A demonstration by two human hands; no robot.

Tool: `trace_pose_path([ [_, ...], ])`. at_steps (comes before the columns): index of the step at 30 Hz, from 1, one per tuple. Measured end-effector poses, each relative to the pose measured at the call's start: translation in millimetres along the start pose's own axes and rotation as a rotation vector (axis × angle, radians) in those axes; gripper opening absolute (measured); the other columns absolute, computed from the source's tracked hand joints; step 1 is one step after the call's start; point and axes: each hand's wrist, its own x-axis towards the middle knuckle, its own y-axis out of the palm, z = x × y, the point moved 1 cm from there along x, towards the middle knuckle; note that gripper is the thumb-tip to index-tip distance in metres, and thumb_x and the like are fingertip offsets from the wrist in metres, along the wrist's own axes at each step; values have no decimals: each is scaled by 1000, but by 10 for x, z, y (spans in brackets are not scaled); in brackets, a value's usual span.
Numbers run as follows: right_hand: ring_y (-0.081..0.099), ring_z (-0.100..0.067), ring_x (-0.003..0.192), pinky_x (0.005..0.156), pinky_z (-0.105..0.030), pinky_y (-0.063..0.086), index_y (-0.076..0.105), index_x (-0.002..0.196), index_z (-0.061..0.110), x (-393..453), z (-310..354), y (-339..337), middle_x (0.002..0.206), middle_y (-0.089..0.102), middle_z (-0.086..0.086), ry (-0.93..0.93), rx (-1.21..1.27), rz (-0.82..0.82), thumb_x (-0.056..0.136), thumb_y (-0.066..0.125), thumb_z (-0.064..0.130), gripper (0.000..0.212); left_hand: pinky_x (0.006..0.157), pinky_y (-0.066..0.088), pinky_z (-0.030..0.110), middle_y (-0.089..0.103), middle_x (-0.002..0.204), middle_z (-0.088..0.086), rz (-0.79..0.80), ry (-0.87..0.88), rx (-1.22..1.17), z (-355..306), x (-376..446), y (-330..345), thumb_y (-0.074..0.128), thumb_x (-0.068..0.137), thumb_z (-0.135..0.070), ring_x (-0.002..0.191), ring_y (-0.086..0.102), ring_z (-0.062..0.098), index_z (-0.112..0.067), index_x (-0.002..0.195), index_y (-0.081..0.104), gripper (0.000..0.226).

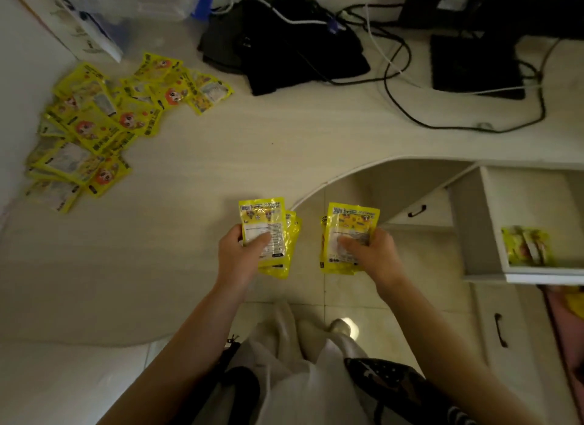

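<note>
Two bundles of yellow packets, the left stack (264,214) and the right stack (351,219), are held near the front edge of the desk (221,159).
Head view: the left hand (241,255) curls around its stack with the thumb pressing on top, and the right hand (377,254) grips its stack the same way. The packets are flat, glossy plastic and probably slippery, so firm thumbs and squared edges would help before adding them to the loose pile (91,127).

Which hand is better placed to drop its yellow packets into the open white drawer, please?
The right hand: its stack of yellow plastic packets hangs nearer the open white drawer; the left hand holds the other stack farther away.
</note>
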Motion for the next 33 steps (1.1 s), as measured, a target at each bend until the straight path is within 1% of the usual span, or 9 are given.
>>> trace_pose_path([
  [3, 71, -19, 85, 80, -40, 58, 71, 96, 19, -186, -262, -315, 92, 75, -3, 38, 53, -51, 81, 71, 12, 17, 62, 51, 25, 71, 85, 3, 92, 28, 64, 31, -187, 297, 73, 79, -7, 70, 66, 14, -10, 97, 68, 19],
  [6, 71, -19, 81, 75, -36, 58, 70, 88, 21, -419, -512, -681, 87, 74, -1, 62, 156, -98, 82, 68, 7, 16, 62, 50, 25, 70, 85, -1, 186, 28, 112, 87, -450, 663, 72, 81, -9, 70, 66, 11, -13, 98, 67, 19],
  [10, 71, -27, 89, 82, -43, 58, 69, 93, 16, -713, -930, -1270, 96, 74, -11, 114, 237, -187, 82, 68, 6, 16, 60, 50, 24, 69, 84, -4, 288, 38, 164, 215, -946, 1215, 71, 82, -12, 71, 66, 9, -15, 97, 65, 17],
  [13, 70, -24, 83, 79, -40, 57, 66, 86, 19, -912, -1183, -1646, 91, 72, -8, 147, 293, -231, 83, 67, 5, 15, 57, 49, 18, 70, 84, -4, 318, 45, 203, 335, -1269, 1556, 71, 82, -13, 72, 65, 9, -16, 96, 65, 15],
  [16, 68, -21, 78, 76, -38, 57, 64, 81, 21, -1128, -1466, -2106, 87, 70, -5, 163, 349, -270, 84, 66, 3, 18, 63, 50, 24, 70, 84, -4, 361, 38, 203, 500, -1639, 1966, 71, 81, -11, 73, 66, 11, -20, 89, 65, 13],
  [20, 69, -30, 89, 83, -46, 57, 62, 82, 22, -1283, -1800, -2607, 92, 70, -8, 196, 395, -335, 84, 67, 5, 18, 69, 54, 27, 72, 87, -2, 406, 13, 225, 670, -2005, 2481, 71, 81, -12, 76, 69, 14, -21, 89, 66, 14],
  [25, 69, -33, 94, 85, -50, 56, 63, 93, 16, -1334, -2062, -3106, 102, 71, -14, 229, 458, -426, 84, 67, 8, 13, 67, 55, 27, 71, 85, -4, 453, 9, 260, 726, -2276, 3030, 71, 81, -12, 73, 68, 12, -22, 85, 64, 13],
  [29, 70, -30, 93, 84, -52, 56, 65, 105, 9, -1200, -2200, -3447, 102, 72, -13, 257, 490, -484, 81, 68, 11, 24, 71, 55, 30, 72, 87, -1, 489, -9, 280, 699, -2277, 3448, 71, 82, -11, 77, 69, 15, -21, 87, 64, 13],
  [33, 70, -29, 92, 84, -53, 56, 65, 107, 8, -939, -2201, -3812, 102, 72, -12, 286, 506, -514, 81, 67, 11, 27, 77, 56, 35, 72, 89, 1, 491, -39, 284, 623, -2158, 3903, 71, 82, -12, 82, 70, 20, -20, 90, 65, 13],
])
